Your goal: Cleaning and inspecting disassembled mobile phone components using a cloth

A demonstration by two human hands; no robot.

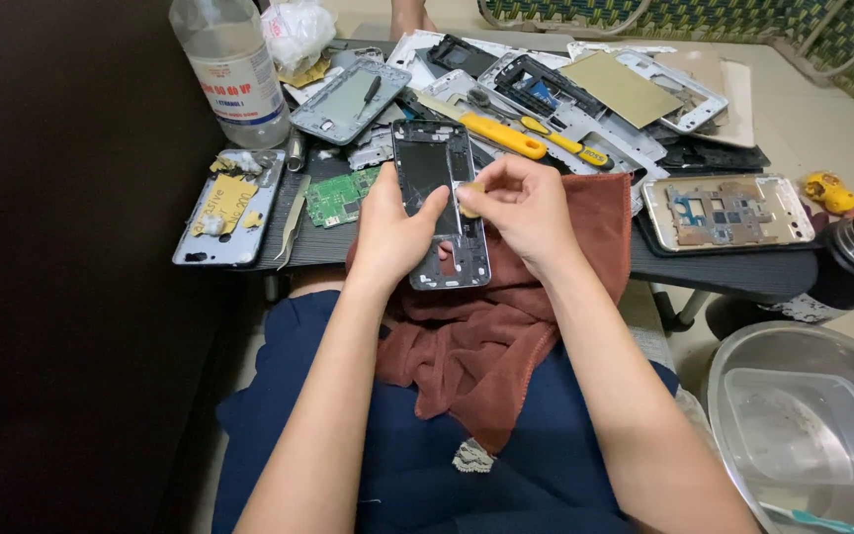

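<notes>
Left hand point(392, 232) grips phone frame point(439, 203) at near table edge over brown towel point(506, 326); right hand point(521, 210) pinches small tan piece point(469, 199). I keep frame steady, peel slowly.

Glossy metal phone frame point(442, 203), soft napped rust-brown cloth towel point(506, 336), clear plastic bottle point(234, 69), matt dark tabletop point(733, 267)

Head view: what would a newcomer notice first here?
First, the phone frame at centre, gripped by the left hand over a rust-brown towel, while the right hand pinches a small tan piece against it. Behind, the table is heaped with stripped phone frames, a green circuit board and yellow-handled tools; a clear bottle stands far left.
</notes>
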